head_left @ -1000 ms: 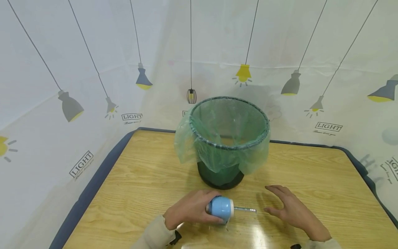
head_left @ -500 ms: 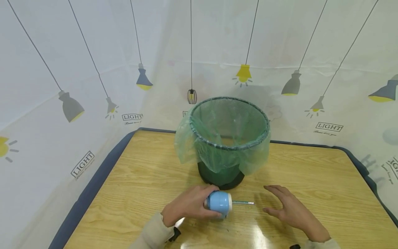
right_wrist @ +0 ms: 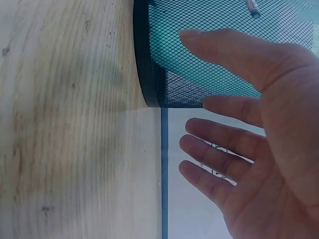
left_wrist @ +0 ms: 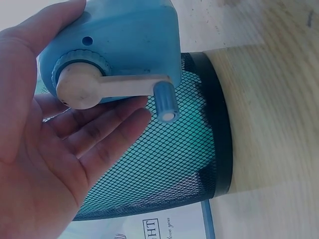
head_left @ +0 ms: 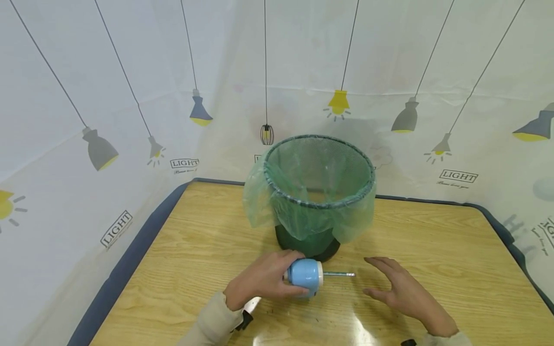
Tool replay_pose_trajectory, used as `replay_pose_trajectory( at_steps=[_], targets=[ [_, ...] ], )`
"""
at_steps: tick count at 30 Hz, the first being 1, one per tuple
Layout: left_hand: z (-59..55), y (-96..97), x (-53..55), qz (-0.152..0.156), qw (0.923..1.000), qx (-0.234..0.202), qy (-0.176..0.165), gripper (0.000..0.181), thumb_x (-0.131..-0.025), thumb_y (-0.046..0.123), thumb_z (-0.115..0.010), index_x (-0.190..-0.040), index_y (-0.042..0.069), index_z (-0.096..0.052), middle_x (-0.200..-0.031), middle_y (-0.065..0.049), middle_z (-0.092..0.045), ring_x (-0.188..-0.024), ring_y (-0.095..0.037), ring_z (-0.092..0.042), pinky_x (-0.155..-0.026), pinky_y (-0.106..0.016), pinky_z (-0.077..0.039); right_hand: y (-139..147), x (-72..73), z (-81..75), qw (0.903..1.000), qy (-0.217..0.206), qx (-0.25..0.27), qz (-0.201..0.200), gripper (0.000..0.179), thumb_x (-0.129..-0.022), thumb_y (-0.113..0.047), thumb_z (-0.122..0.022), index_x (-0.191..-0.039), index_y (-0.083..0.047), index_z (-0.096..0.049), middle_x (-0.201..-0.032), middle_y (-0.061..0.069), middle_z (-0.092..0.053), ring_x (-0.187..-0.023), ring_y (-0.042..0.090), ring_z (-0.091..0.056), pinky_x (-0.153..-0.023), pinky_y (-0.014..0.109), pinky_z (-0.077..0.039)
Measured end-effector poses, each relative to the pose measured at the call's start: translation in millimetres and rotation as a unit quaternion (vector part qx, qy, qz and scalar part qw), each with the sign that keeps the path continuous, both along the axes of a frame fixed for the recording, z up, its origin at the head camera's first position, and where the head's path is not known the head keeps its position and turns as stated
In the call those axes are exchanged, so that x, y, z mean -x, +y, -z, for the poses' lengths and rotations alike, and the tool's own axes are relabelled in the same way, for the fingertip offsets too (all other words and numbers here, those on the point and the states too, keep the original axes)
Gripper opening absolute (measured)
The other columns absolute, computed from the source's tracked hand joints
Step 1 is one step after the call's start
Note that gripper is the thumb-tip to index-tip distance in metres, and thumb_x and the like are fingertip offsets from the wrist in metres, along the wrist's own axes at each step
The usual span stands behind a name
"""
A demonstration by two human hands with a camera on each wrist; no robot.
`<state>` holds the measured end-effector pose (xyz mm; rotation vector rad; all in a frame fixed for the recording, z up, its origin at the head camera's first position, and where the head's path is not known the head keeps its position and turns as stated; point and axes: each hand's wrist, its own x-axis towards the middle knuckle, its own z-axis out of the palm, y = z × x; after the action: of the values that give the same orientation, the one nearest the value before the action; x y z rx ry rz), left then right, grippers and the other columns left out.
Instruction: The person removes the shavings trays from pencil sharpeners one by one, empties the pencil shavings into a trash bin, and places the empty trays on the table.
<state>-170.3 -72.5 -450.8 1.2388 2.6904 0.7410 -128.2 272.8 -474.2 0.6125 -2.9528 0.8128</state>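
A light blue crank pencil sharpener (head_left: 304, 274) is gripped in my left hand (head_left: 268, 275), thumb and fingers on opposite sides of its body. From its white front face a pencil (head_left: 338, 274) sticks out to the right, its metal-banded end outermost. The left wrist view shows the sharpener's pale crank arm (left_wrist: 129, 85) with a blue knob (left_wrist: 164, 102) at its end. Facing the pencil's end and apart from it is my right hand (head_left: 404, 290), fingers spread and holding nothing. In the right wrist view the pencil's tip end (right_wrist: 253, 9) shows above the thumb.
Just behind the hands stands a black mesh waste bin (head_left: 283, 238) lined with a green plastic bag (head_left: 298, 221). Dark specks are scattered on the wooden table (head_left: 195, 269). A lamp-patterned cloth (head_left: 225, 120) surrounds the table's back and sides.
My left hand has moved forward toward the bin, carrying the sharpener and pencil with it. The right hand has barely shifted, slightly to the left.
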Motion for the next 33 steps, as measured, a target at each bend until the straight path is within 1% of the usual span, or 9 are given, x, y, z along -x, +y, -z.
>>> replay_pose_trajectory(
  at_steps=[7, 13, 19, 26, 33],
  targets=[
    [-3.0, -0.3, 1.3, 0.001, 0.9999, -0.003, 0.012, 0.067, -0.084, 0.056, -0.073, -0.133, 0.014, -0.057, -0.112, -0.001, -0.067, -0.087, -0.005, -0.063, -0.071, -0.017, -0.051, -5, -0.4, -1.4, 0.9999, -0.002, 0.010, -0.006, 0.067, -0.086, -0.037, -0.078, -0.137, -0.002, -0.054, -0.134, 0.023, -0.055, -0.120, 0.047, -0.054, -0.090, 0.063, -0.049],
    [-4.9, -0.6, 1.9, -0.001, 0.9998, -0.008, 0.016, 0.067, -0.083, 0.055, -0.074, -0.132, 0.013, -0.057, -0.111, -0.002, -0.068, -0.087, -0.007, -0.063, -0.071, -0.018, -0.051, -10, 0.2, -4.1, 0.9996, 0.008, 0.020, -0.017, 0.065, -0.086, -0.035, -0.078, -0.137, -0.002, -0.055, -0.133, 0.021, -0.056, -0.119, 0.046, -0.055, -0.090, 0.061, -0.049],
    [-7.1, -0.5, 2.6, 0.001, 0.9997, -0.010, 0.024, 0.066, -0.083, 0.055, -0.074, -0.132, 0.014, -0.057, -0.112, -0.002, -0.067, -0.087, -0.007, -0.063, -0.071, -0.018, -0.051, -16, 1.5, -5.1, 0.9992, 0.015, 0.022, -0.028, 0.064, -0.086, -0.036, -0.078, -0.137, -0.003, -0.056, -0.132, 0.017, -0.058, -0.118, 0.042, -0.058, -0.090, 0.058, -0.050],
    [-10.1, -0.5, 2.8, 0.004, 0.9997, -0.012, 0.022, 0.065, -0.083, 0.055, -0.074, -0.132, 0.015, -0.057, -0.112, -0.001, -0.067, -0.087, -0.007, -0.063, -0.071, -0.019, -0.051, -23, 1.7, -6.8, 0.9989, -0.006, 0.029, -0.036, 0.065, -0.087, -0.037, -0.077, -0.137, -0.003, -0.055, -0.134, 0.018, -0.058, -0.119, 0.042, -0.057, -0.090, 0.058, -0.050],
    [-12.5, -0.1, 3.7, 0.004, 0.9998, -0.010, 0.014, 0.065, -0.084, 0.056, -0.073, -0.133, 0.015, -0.056, -0.113, -0.001, -0.067, -0.088, -0.006, -0.062, -0.071, -0.018, -0.051, -29, 3.3, -7.2, 0.9982, -0.011, 0.035, -0.048, 0.064, -0.087, -0.039, -0.076, -0.136, -0.003, -0.056, -0.134, 0.016, -0.058, -0.118, 0.040, -0.058, -0.089, 0.055, -0.051]
  ],
)
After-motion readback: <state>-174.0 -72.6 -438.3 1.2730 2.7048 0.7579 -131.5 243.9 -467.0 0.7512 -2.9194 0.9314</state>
